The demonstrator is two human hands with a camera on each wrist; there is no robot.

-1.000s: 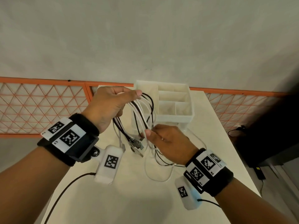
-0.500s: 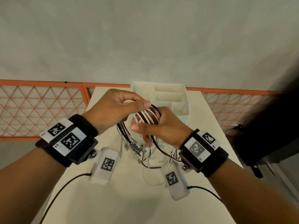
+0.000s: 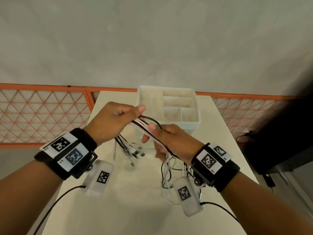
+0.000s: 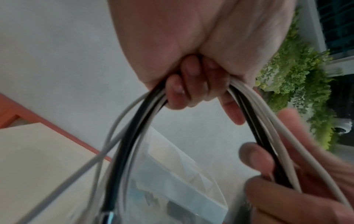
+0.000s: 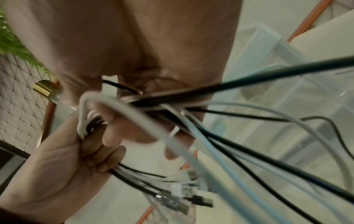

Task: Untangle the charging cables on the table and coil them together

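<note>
both left hand (image 3: 113, 122) and right hand (image 3: 171, 141) clench the cables (image 3: 144, 126), the bundle running left-to-right, plug ends (image 3: 133, 152) dangling. a white organizer box (image 3: 189, 123) stands just behind on the table (image 3: 135, 209).

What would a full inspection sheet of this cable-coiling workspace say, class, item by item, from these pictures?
Surface: pale table, slack cable loops lying on it.
Job's things: black and white charging cables bunched between both hands; plug ends hang below the left hand.
Clutter: white divided organizer box at the table's far end.
Grippers: left hand grips the bundle; right hand holds it too.
Cables: camera leads trail from both wrists.
Surroundings: orange lattice railing, grey wall, greenery.
</note>
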